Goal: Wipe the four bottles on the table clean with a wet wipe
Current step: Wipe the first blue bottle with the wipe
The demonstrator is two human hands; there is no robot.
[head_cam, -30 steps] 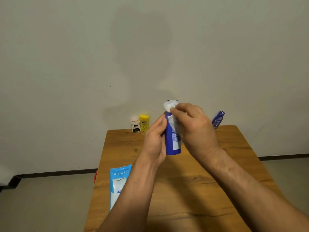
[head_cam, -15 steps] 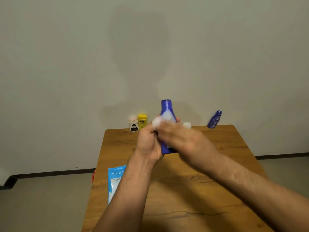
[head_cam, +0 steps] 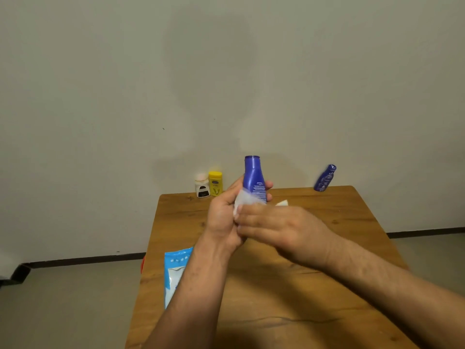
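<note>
Wipe [head_cam: 242, 200] slid down blue bottle [head_cam: 253, 176], left hand [head_cam: 221, 219] gripping it, right hand [head_cam: 281, 227] (blurred) apparently pinching wipe, base hidden

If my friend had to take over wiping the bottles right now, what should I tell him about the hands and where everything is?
Left hand: grips the big blue bottle, neck up, above the table.
Right hand: its fingers press the wet wipe round the bottle's lower part.
Back edge: white bottle and yellow bottle side by side on the left, small blue bottle leaning on the right.
Wipe pack: left edge of the table.
Done: big blue bottle is mid-wipe. Whether the others are already clean cannot be told.
Left: finish this one, then any unwiped bottles.
</note>
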